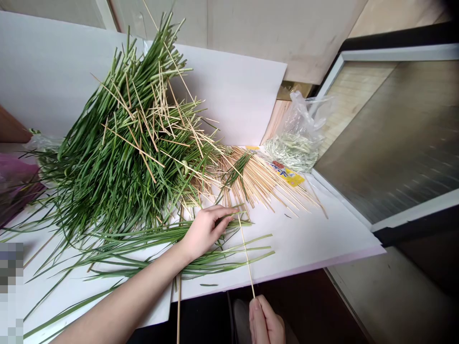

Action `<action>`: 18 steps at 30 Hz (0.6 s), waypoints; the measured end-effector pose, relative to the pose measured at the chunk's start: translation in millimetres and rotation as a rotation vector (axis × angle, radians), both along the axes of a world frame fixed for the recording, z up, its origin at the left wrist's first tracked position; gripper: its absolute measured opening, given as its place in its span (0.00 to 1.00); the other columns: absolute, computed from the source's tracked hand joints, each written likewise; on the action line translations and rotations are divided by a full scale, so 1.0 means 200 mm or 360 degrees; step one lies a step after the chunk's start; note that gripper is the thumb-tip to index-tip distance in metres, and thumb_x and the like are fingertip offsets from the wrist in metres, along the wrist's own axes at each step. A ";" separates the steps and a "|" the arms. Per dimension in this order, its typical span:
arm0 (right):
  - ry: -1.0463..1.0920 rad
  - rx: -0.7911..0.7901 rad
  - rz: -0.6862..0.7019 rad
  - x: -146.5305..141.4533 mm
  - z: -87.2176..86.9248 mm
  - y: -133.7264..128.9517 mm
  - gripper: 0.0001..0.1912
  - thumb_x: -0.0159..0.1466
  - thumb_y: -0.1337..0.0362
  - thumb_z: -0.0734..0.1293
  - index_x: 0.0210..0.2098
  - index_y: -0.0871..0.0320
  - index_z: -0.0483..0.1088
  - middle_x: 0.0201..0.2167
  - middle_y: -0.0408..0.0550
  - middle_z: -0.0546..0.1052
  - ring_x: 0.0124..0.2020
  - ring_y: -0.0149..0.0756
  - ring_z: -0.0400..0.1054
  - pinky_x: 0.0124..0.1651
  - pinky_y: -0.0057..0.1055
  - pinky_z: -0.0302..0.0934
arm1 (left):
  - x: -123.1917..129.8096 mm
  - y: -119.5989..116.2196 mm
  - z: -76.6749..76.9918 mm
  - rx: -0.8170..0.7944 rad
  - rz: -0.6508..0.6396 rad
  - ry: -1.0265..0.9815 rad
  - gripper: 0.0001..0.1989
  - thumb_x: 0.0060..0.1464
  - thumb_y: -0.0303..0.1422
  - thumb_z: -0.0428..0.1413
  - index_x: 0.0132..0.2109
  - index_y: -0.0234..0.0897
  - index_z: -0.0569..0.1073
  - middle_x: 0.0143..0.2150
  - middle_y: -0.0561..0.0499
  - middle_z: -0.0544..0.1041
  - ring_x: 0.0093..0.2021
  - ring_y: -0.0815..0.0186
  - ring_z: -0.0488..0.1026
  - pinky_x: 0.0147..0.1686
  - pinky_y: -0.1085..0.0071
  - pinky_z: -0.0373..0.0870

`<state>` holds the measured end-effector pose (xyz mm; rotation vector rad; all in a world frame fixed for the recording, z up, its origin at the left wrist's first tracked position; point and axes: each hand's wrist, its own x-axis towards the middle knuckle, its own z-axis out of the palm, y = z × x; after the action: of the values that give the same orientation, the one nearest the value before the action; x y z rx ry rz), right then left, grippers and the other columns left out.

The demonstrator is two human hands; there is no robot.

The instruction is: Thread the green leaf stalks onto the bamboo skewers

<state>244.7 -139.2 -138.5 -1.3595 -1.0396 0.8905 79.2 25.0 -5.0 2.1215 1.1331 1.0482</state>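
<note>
My left hand (207,231) lies over a loose spread of long green grass blades (150,243), and I cannot tell whether its fingers grip them. My right hand (264,321), low at the frame's bottom edge, is shut on a thin bamboo skewer (245,253), whose tip reaches up beside my left fingertips. Behind them is a large heap of green blades (125,143) with many skewers mixed through it. A fanned pile of bamboo skewers (263,179) lies to its right on a white board (308,239).
A clear plastic bag (296,138) holding pale green leaves stands behind the skewers, near a yellow label (289,174). A purple bag (16,186) sits at the far left. A glass panel (390,143) in a dark frame lies right of the board.
</note>
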 end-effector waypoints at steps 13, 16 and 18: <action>-0.0054 -0.0007 -0.0023 0.00 0.02 0.01 0.32 0.70 0.42 0.57 0.17 0.54 0.57 0.13 0.37 0.53 0.12 0.27 0.42 0.13 0.27 0.40 | -0.01 0.00 -0.01 -0.0009 0.0014 0.0055 0.13 0.65 0.28 0.53 0.49 0.37 0.81 0.44 0.45 0.83 0.40 0.64 0.79 0.44 0.68 0.74; -0.0057 -0.0009 -0.0031 0.00 0.02 0.01 0.32 0.70 0.42 0.57 0.17 0.54 0.57 0.13 0.37 0.52 0.12 0.27 0.42 0.13 0.26 0.40 | 0.00 0.00 -0.01 -0.0037 0.0016 0.0042 0.12 0.64 0.28 0.53 0.48 0.36 0.81 0.44 0.46 0.83 0.40 0.63 0.79 0.45 0.68 0.74; -0.0059 -0.0010 -0.0035 0.00 0.02 0.01 0.32 0.70 0.42 0.57 0.17 0.54 0.57 0.13 0.37 0.53 0.12 0.27 0.42 0.13 0.26 0.41 | 0.00 0.00 -0.01 -0.0054 0.0015 0.0030 0.12 0.64 0.28 0.53 0.48 0.36 0.81 0.43 0.45 0.83 0.41 0.63 0.79 0.45 0.67 0.74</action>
<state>244.6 -137.8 -134.4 -1.3950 -1.0490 0.8554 79.5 24.6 -6.9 2.1060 1.1626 1.0078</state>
